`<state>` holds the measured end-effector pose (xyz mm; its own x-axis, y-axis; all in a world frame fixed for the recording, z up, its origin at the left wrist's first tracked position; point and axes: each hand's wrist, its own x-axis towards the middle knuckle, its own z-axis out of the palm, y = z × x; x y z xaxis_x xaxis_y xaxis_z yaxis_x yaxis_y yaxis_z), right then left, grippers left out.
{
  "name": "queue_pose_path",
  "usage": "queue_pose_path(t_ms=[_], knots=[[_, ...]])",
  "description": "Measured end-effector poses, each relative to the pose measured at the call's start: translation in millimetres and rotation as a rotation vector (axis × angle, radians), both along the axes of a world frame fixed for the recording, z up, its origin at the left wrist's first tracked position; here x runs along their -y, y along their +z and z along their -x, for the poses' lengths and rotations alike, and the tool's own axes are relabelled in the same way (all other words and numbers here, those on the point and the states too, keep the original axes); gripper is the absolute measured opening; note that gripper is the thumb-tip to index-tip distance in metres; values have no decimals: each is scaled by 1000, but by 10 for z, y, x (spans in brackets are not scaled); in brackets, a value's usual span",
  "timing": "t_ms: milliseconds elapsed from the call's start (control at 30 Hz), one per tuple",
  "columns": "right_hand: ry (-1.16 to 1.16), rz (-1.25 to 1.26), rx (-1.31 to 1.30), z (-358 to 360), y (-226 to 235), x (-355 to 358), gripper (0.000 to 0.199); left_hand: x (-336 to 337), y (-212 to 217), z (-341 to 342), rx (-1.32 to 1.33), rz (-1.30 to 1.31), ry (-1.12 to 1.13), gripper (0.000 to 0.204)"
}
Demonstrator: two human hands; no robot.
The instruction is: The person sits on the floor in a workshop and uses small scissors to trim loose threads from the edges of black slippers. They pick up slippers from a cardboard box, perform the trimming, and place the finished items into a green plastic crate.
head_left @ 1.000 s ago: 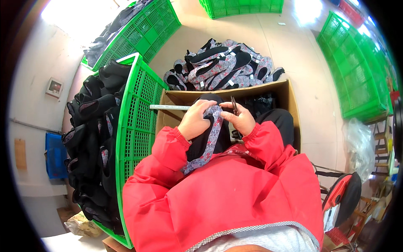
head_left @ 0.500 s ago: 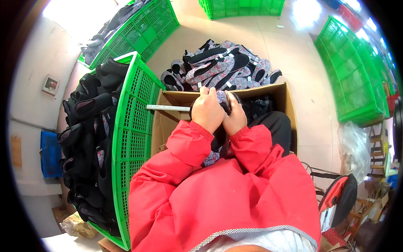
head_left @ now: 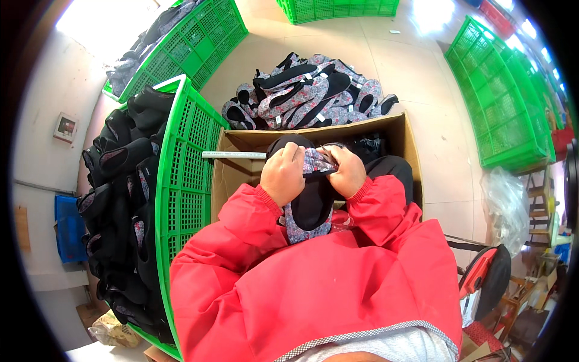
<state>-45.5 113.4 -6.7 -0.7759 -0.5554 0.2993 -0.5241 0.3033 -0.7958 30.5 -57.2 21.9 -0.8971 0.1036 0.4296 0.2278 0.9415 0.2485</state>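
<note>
In front of my lap, both hands grip a soft fabric shoe (head_left: pixel 317 161), floral outside and black within. My left hand (head_left: pixel 282 174) has its fingers closed on the left side of the floral band. On the opposite side, my right hand (head_left: pixel 348 171) pinches the band's edge. Below the fingers the black lining opens toward me, ringed by floral cloth. A rounded black part shows above my left hand; whether it belongs to the same shoe I cannot tell. My fingers hide part of the band.
An open cardboard box (head_left: pixel 412 142) surrounds my hands, with a pale strip (head_left: pixel 234 155) at its left. Floral shoes (head_left: pixel 304 96) lie heaped beyond it. At left, a green crate (head_left: pixel 166 211) holds black shoes (head_left: pixel 123 187). Another green crate (head_left: pixel 500 96) stands right, near a plastic bag (head_left: pixel 505 208).
My hands have moved slightly lower and farther apart. The shoe's black inside and floral rim now show below them. The surrounding scene has shifted a little left in the picture.
</note>
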Motion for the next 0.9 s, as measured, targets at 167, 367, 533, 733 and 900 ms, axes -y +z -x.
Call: queue_pose_path(t_ms=[167,367,533,733,900], knots=[[160,-26,121,-53,183,-67,28,81,55,-140,181,-166,-29,35],[510,38,300,-188,228,-194,20,20,22,-579,724,-862,5,12],[831,226,859,-292,60,-305,30,-237,-69,-994,1055,-1718,162,19],[629,516,1294,-544,-44,-337,43,-227,15,-1219,1093,-2202,22,26],[733,684,1462,-587,-111,-319,49,-250,214,-1153,1046,-2299,-33,38]])
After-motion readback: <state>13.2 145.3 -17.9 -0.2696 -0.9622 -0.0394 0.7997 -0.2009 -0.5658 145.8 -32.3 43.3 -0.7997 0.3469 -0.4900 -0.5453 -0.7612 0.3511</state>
